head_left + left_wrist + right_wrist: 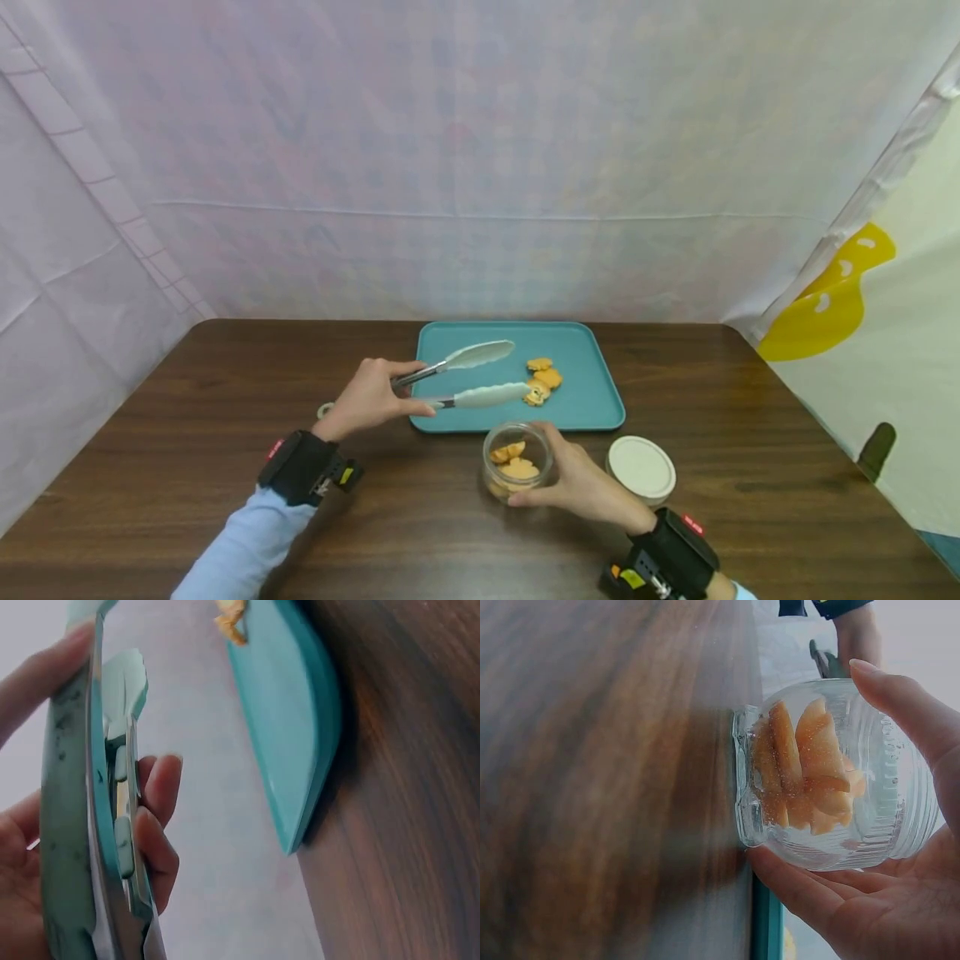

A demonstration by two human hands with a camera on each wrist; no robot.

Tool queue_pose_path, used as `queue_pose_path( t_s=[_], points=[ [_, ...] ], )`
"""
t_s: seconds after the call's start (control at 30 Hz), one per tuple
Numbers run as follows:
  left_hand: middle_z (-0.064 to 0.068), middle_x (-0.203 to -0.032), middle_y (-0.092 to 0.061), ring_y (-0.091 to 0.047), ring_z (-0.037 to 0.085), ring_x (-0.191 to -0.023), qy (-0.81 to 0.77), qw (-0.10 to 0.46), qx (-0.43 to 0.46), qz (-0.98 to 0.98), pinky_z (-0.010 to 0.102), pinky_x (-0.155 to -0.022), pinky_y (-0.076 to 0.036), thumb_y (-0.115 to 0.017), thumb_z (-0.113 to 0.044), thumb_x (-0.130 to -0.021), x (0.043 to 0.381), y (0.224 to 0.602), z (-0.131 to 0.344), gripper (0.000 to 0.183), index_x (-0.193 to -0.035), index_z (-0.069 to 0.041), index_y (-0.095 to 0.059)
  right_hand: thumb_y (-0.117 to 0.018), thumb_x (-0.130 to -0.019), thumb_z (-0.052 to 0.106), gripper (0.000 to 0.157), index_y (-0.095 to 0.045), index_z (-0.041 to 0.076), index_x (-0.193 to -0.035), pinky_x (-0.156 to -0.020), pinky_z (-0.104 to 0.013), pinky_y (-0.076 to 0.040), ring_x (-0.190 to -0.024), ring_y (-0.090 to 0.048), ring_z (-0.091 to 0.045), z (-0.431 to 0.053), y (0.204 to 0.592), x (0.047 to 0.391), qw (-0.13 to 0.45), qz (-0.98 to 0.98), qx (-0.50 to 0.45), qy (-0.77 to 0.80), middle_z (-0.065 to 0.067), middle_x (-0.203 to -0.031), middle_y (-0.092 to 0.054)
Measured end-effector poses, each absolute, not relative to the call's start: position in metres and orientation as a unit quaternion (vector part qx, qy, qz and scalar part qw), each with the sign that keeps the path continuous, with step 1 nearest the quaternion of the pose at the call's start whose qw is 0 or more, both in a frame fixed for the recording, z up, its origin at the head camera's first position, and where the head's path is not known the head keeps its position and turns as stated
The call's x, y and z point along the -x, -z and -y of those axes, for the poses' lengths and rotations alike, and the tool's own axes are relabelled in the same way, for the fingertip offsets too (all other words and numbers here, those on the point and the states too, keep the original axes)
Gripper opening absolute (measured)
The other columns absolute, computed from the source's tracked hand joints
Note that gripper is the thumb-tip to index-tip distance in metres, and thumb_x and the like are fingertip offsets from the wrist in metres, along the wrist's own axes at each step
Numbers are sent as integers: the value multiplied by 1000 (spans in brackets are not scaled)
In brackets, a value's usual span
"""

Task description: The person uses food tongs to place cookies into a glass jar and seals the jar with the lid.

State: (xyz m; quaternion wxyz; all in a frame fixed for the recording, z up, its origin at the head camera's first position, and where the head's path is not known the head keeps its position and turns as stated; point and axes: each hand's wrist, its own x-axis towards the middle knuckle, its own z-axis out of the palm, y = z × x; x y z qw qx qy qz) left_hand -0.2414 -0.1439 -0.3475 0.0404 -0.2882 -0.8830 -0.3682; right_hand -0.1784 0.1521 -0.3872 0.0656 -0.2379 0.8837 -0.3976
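My left hand [375,397] grips a pair of tongs [71,802] with pale green tips, spread apart over the tray's left part. In the left wrist view the fingers wrap both arms of the tongs. My right hand [573,483] holds a clear glass jar [491,482], thumb on one side and fingers on the other. Several golden crackers [821,761] lie inside the open-topped jar, which stands upright on the table. Beyond it, a few more crackers [550,378] sit on the right half of the blue tray [585,350]; one tong tip overlaps the nearest in the head view.
A round white lid [642,468] lies on the brown wooden table [750,417], just right of my right hand. Pale cloth [480,167] hangs behind the table's far edge and along its sides.
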Motion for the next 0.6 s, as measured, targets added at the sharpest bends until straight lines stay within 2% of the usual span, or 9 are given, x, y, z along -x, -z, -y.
queue_pose_path(
  t_s=[0.13,0.27,0.37,0.43,0.5,0.53,0.6],
  points=[
    [-1,-47,-47,-34,8,-41,349,36,278,894,21,-43,-28,-75,-32,-68,245,353,130,66,-120,1,-54,-74,-66,44,81,-33,13,-129,-82,-46,-41,-109,-49,-29,-152,388,179,59,-884,241,397,-14,-124,-48],
    [-6,-39,-35,-29,5,-37,323,45,263,908,19,-43,-28,-78,-31,-64,249,359,115,67,-117,3,-56,-74,-67,44,80,-34,13,-128,-82,-45,-41,-108,-50,-28,-152,388,179,58,-882,245,399,-14,-124,-48],
    [-8,-38,-25,-17,5,-41,298,58,256,918,19,-45,-24,-80,-31,-61,252,362,106,66,-114,3,-59,-74,-68,43,79,-33,14,-128,-82,-45,-41,-108,-50,-27,-152,388,179,63,-878,248,404,-12,-124,-48],
    [-4,-38,-27,-15,8,-45,285,61,250,923,21,-48,-25,-81,-32,-60,254,364,101,66,-112,2,-60,-74,-68,43,78,-33,14,-129,-82,-44,-41,-107,-50,-27,-153,388,179,64,-876,251,407,-12,-123,-49],
    [2,-45,-46,-29,9,-45,271,71,246,928,22,-51,-34,-82,-33,-58,256,365,97,65,-110,1,-62,-73,-68,43,78,-33,14,-129,-82,-44,-41,-107,-50,-26,-152,388,179,65,-875,252,408,-11,-123,-49],
    [6,-53,-56,-40,11,-48,269,70,240,930,24,-54,-40,-82,-33,-57,257,366,95,65,-110,0,-63,-74,-68,42,78,-33,14,-129,-82,-44,-41,-107,-50,-26,-152,388,179,65,-875,252,409,-11,-123,-49],
    [14,-80,-67,-59,21,-67,263,73,233,933,32,-68,-48,-83,-34,-56,258,367,92,65,-109,-1,-64,-74,-68,42,80,-32,13,-130,-82,-44,-41,-108,-50,-26,-152,387,179,65,-875,252,408,-11,-123,-49]
  ],
)
